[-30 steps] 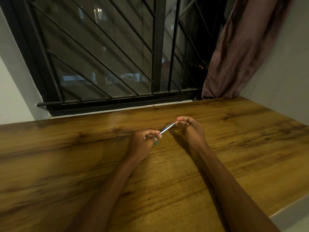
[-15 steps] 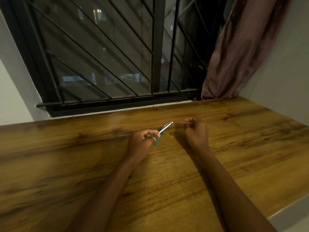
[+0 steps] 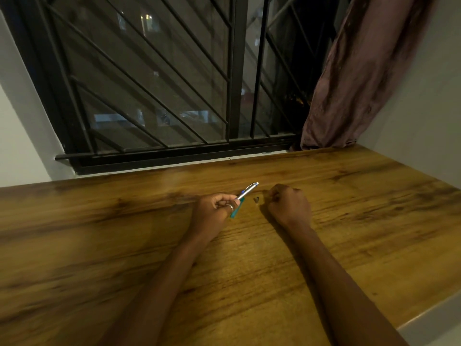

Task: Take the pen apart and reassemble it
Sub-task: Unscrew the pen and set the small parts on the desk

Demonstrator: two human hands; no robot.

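My left hand grips the pen near its middle; the silver front half points up and to the right, and the teal rear end sticks out below my fingers. A small dark metal tip piece lies on the wooden table just right of the pen. My right hand rests as a closed fist on the table to the right of that piece, a short gap away from the pen. I cannot see whether the fist holds anything.
A barred window runs along the table's far edge. A brownish curtain hangs at the back right corner beside a white wall. The table's right edge is near my right forearm.
My right hand has let go of the pen's front end and drawn back to the right into a fist. The small tip piece now lies on the table. My left hand still holds the pen.
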